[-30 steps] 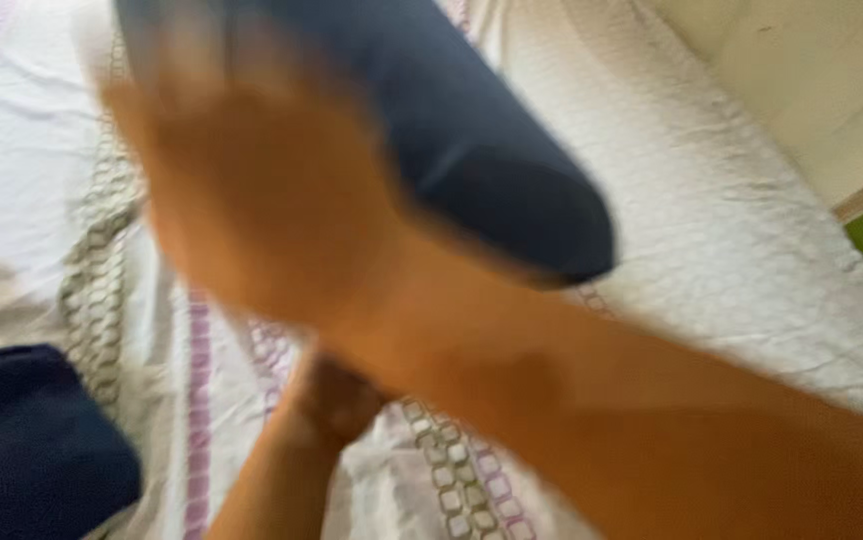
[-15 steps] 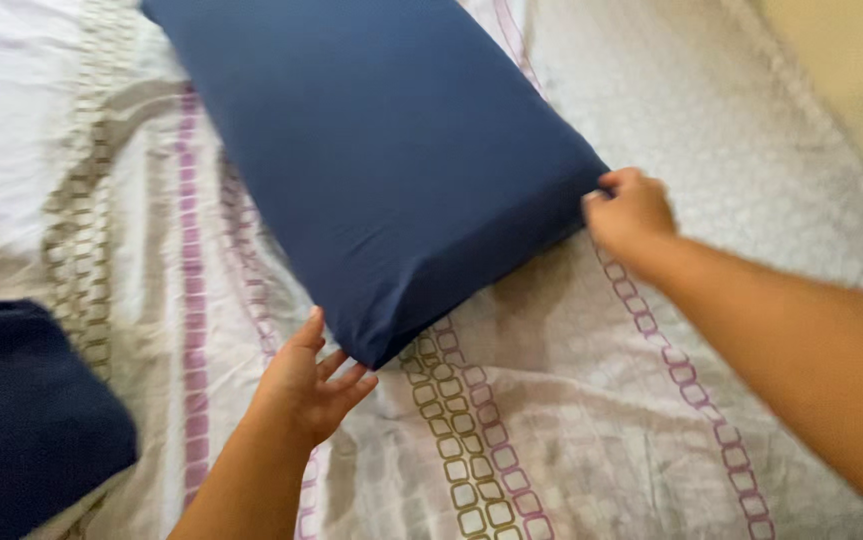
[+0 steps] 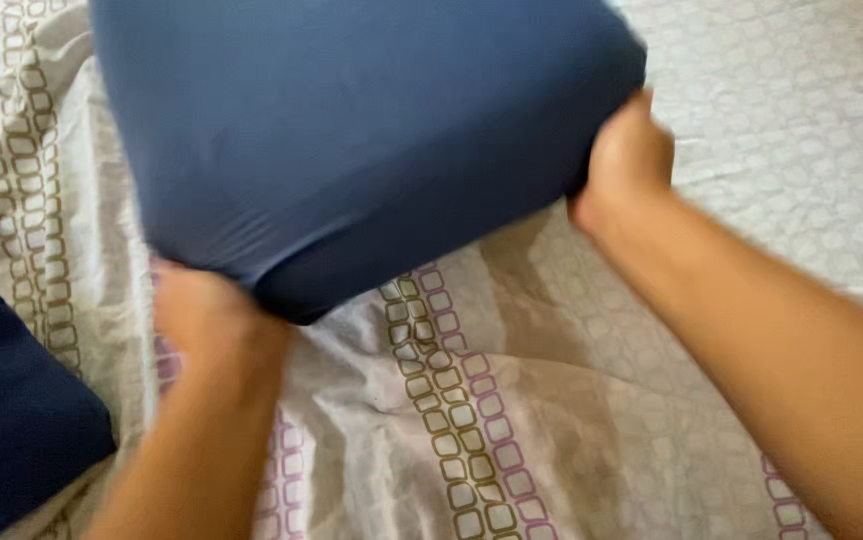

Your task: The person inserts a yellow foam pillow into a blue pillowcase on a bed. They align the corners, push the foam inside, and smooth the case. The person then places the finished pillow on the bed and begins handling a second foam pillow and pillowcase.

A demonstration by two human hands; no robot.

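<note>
Lifted off the wrinkled sheet (image 3: 591, 400), both hands clutch a smooth navy pillow (image 3: 351, 130).

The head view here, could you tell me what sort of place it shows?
Most likely a bedroom, seen over a bed. A blue pillow is gripped at its near corners by the left hand and right hand, over a rumpled patterned bedsheet, with another dark blue cushion alongside.

Bedroom, patterned bedsheet (image 3: 571, 420), blue pillow (image 3: 351, 140)
</note>
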